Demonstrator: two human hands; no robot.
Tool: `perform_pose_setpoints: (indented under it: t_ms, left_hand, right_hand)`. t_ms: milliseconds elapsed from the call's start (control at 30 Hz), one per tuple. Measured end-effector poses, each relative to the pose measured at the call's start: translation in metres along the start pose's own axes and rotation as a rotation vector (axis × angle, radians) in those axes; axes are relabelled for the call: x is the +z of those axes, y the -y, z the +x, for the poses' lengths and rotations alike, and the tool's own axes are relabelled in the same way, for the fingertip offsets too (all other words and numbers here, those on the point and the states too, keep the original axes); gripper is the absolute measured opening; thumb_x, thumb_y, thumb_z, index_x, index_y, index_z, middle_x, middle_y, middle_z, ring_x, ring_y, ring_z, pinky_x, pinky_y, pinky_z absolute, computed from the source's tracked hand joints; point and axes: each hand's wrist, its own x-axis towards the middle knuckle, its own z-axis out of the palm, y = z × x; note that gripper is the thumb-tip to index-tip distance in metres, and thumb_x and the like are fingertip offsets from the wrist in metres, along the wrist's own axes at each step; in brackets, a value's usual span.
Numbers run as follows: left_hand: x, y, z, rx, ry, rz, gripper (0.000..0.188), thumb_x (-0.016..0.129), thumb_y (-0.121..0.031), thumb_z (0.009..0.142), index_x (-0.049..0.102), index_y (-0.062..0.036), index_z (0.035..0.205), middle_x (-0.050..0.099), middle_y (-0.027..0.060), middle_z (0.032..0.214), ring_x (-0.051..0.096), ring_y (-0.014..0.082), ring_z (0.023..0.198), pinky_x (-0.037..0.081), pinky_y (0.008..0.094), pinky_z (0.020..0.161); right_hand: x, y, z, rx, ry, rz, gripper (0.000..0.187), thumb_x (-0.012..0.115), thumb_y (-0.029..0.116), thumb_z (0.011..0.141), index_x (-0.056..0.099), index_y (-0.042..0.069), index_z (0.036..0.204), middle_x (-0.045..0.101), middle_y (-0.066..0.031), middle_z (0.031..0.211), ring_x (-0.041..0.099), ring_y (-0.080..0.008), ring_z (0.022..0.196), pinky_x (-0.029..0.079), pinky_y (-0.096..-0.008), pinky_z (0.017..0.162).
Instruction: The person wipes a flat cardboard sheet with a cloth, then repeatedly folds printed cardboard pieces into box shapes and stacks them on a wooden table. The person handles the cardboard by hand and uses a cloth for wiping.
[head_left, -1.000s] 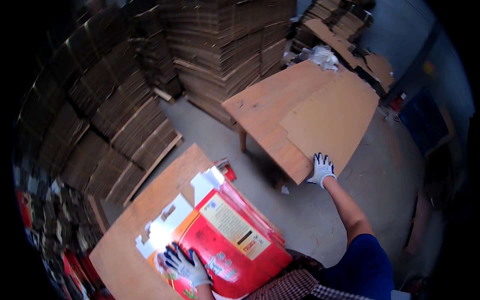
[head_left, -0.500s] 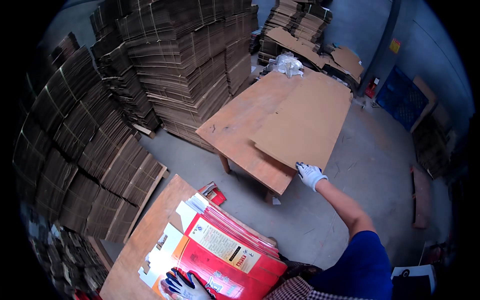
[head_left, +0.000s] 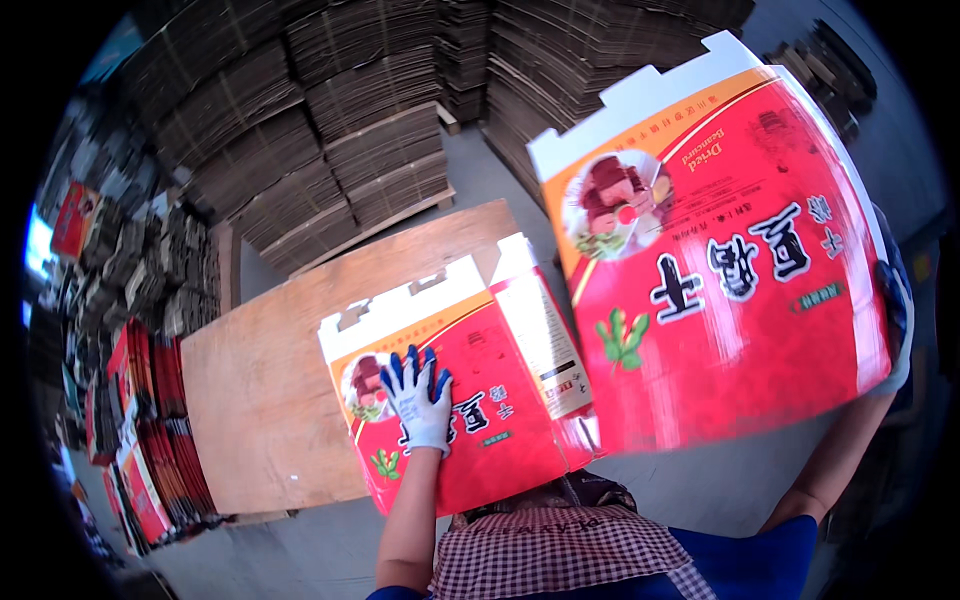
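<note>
My left hand (head_left: 420, 402), in a white glove with blue fingertips, lies with spread fingers on a flat red printed carton (head_left: 510, 455). That carton rests on the near wooden table (head_left: 265, 390), with white and orange along its notched far edge. To the right, my gloved right hand (head_left: 897, 322) grips the right edge of another flat red carton (head_left: 720, 385), raised above the floor. This one bears a food picture and large dark lettering, and it partly covers the right side of the carton below. The fingers behind its edge are mostly hidden.
Bundled brown cardboard (head_left: 380, 120) stands in tall stacks on pallets beyond the table. Left of the table are piles of folded red cartons (head_left: 165, 450) and stacked grey-brown board (head_left: 185, 270). Grey floor (head_left: 475, 175) shows between the pallets.
The view has swung left, away from the second table and its brown cardboard sheet. My right hand has left that sheet and now holds up a red carton. My left hand remains on a red carton.
</note>
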Motion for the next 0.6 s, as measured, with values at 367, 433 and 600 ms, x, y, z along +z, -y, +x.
perform_pose_setpoints:
  t_ms: [367, 433, 600]
  left_hand:
    - [0.016, 0.068, -0.011, -0.513, -0.134, -1.631, 0.058, 0.037, -0.03, 0.109, 0.027, -0.0004, 0.158, 0.033, 0.0107, 0.162, 0.032, 0.019, 0.148, 0.023, 0.0339, 0.123]
    - [0.0, 0.093, -0.015, -0.557, -0.12, -1.77, 0.059, 0.048, -0.016, 0.104, 0.028, -0.0044, 0.159, 0.038, 0.0092, 0.159, 0.04, 0.0196, 0.144, 0.029, 0.0331, 0.12]
    - [-0.059, 0.102, -0.012, -0.405, -0.037, -1.642, 0.075, 0.059, 0.005, 0.089, 0.031, -0.0067, 0.158, 0.044, 0.0098, 0.153, 0.041, 0.022, 0.141, 0.038, 0.036, 0.115]
  right_hand:
    - [0.156, -0.185, -0.089, 0.618, 0.037, 0.307, 0.066, 0.061, 0.007, 0.094, 0.036, -0.002, 0.154, 0.045, -0.0089, 0.155, 0.05, -0.0159, 0.133, 0.04, -0.0278, 0.111]
    - [0.173, -0.218, -0.112, 0.633, 0.141, 0.295, 0.07, 0.067, 0.008, 0.093, 0.035, -0.001, 0.155, 0.042, -0.0093, 0.158, 0.043, -0.0158, 0.139, 0.034, -0.0292, 0.114]
    - [0.195, -0.257, -0.155, 0.608, 0.298, 0.115, 0.07, 0.068, 0.007, 0.095, 0.036, 0.003, 0.156, 0.05, -0.0072, 0.151, 0.051, -0.0149, 0.13, 0.041, -0.0278, 0.107]
